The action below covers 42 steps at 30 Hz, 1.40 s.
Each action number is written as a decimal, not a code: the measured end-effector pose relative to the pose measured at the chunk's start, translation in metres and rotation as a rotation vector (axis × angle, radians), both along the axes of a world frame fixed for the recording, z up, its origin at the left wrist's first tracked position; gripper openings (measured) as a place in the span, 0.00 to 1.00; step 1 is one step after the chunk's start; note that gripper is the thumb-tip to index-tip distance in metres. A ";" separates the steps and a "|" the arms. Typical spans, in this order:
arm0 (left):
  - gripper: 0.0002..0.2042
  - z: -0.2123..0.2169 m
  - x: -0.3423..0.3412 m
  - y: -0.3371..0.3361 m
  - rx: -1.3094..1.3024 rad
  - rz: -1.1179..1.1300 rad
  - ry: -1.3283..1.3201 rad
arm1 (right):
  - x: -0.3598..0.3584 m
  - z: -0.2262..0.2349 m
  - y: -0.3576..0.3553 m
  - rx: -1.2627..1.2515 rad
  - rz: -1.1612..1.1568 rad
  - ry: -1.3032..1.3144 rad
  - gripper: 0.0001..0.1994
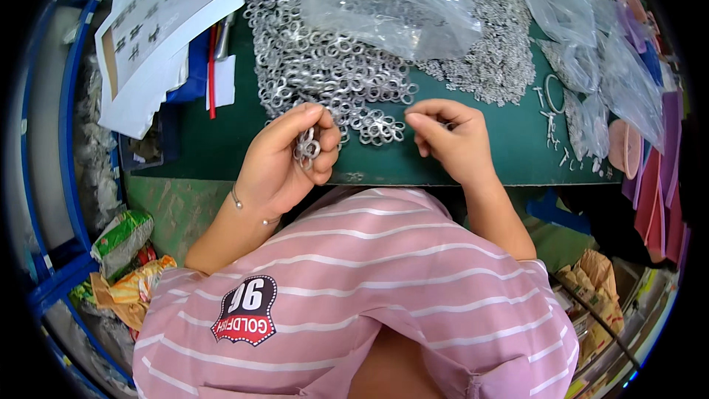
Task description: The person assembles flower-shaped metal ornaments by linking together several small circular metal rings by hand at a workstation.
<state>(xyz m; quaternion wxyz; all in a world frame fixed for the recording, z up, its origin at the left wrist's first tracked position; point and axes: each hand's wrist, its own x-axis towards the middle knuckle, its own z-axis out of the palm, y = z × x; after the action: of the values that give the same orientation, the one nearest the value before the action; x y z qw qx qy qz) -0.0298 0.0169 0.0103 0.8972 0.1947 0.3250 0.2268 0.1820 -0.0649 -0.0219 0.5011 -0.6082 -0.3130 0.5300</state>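
Note:
My left hand [292,149] is curled around several small silver metal rings [307,146], which show between its fingers above the table's front edge. To its right, my right hand [450,137] has thumb and forefinger pressed together; whatever they pinch, if anything, is too small to make out. Just beyond both hands spreads a large pile of silver ring pieces [310,59], some looking joined in pairs. A small cluster of the same rings [377,125] lies between my hands on the green tabletop [221,144].
Clear plastic bags [391,7] cover part of the piles. A heap of finer silver parts [495,44] lies at the back right. Printed sheets [166,22] and a red pen-like stick [212,74] are on the left. Near the right edge sit a metal bangle [554,94] and small loose pieces.

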 end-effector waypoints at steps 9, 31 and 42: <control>0.06 -0.006 -0.004 -0.005 0.205 0.036 0.087 | -0.016 -0.012 0.016 0.401 0.221 -0.818 0.05; 0.09 -0.010 0.022 -0.007 1.659 -0.051 0.578 | 0.009 -0.019 -0.007 -0.141 -0.066 1.268 0.05; 0.05 -0.008 0.004 -0.003 1.597 0.022 0.625 | 0.013 0.000 -0.010 -0.096 0.103 0.248 0.05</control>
<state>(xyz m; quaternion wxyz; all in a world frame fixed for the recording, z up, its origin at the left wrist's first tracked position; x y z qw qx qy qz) -0.0255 0.0140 0.0022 0.3581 0.8186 0.3022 0.3322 0.1947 -0.0749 -0.0218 0.4785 -0.5442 -0.2539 0.6406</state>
